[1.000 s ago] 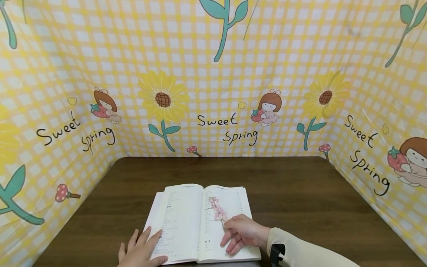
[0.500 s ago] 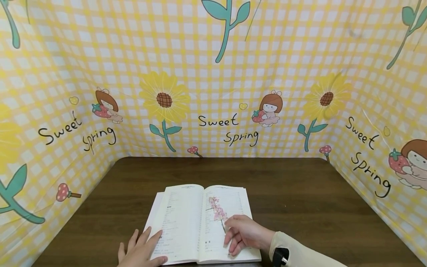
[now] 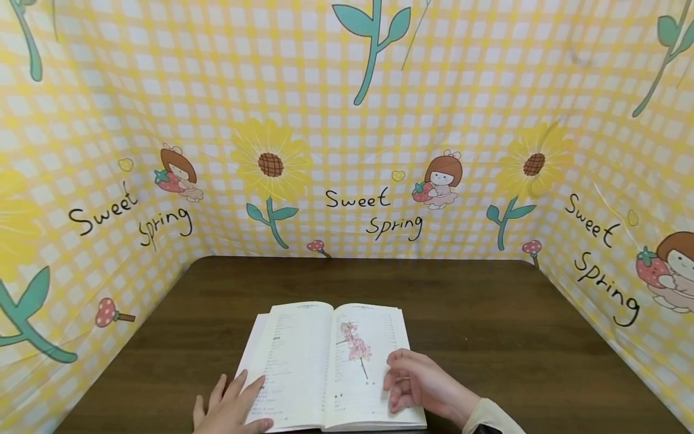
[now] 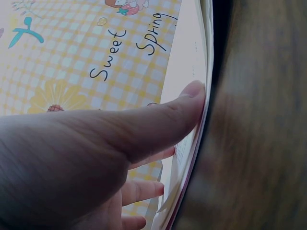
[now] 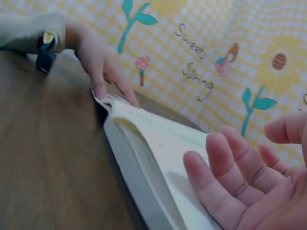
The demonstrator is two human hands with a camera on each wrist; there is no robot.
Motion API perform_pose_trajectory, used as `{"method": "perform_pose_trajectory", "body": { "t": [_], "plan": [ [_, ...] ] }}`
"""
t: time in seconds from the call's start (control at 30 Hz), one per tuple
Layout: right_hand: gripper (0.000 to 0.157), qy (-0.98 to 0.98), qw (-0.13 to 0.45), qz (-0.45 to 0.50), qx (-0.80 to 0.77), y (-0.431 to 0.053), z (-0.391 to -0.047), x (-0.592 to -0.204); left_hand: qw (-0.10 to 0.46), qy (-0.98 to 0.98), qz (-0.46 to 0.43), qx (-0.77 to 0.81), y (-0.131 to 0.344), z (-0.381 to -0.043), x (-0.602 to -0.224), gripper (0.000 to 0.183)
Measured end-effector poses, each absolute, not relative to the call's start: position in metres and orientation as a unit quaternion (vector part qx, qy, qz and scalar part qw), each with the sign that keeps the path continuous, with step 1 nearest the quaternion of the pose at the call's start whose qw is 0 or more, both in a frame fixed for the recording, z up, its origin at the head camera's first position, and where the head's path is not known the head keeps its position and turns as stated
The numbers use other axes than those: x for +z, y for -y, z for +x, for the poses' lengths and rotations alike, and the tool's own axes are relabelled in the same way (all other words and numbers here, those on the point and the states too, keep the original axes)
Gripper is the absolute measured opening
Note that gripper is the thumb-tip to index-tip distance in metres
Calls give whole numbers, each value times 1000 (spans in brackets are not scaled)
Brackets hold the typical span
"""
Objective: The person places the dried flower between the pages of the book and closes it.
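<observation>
An open book (image 3: 298, 361) lies on the dark wooden table, its pages printed with lines of text. On the right page rests a pink flower sprig (image 3: 356, 343) with a thin dark stem pointing toward the near edge. My left hand (image 3: 230, 407) lies with spread fingers on the lower left page; in the left wrist view its thumb (image 4: 184, 105) presses at the page edge. Over the right page's outer edge is my right hand (image 3: 423, 383), fingers loosely bent and holding nothing, apart from the stem. The right wrist view shows its relaxed fingers (image 5: 225, 167) beside the book.
The brown table (image 3: 488, 325) extends behind the book and to both sides. A yellow checked cloth (image 3: 352, 138) with sunflowers and lettering hangs around the back and sides. A dark strap device (image 5: 45, 52) sits on the left wrist.
My right hand has let go of the flower's stem and moved right, leaving the sprig lying on the page. The left hand stays in place; the head view shifts slightly.
</observation>
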State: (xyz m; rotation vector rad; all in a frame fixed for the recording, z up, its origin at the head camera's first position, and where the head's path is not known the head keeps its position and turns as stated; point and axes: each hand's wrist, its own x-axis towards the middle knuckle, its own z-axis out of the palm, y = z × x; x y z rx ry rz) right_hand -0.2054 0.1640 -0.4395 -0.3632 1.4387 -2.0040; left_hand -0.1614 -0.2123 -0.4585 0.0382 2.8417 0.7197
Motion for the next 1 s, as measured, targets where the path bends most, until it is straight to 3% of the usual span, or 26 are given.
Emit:
{"method": "perform_pose_trajectory", "body": {
  "t": [0.63,0.7,0.87,1.0],
  "plan": [
    [4,-570,257,-68,-778,-213,-200,-454,103,-966,11,235,207,-158,-451,94],
    [10,-574,258,-69,-774,-214,-200,-456,104,-967,10,233,207,-158,-450,94],
    [43,-589,263,-76,-761,-217,-202,-457,110,-969,5,222,208,-159,-451,94],
    [49,-598,260,-83,-754,-219,-203,-457,108,-969,-1,222,208,-159,-452,95]
  ]
}}
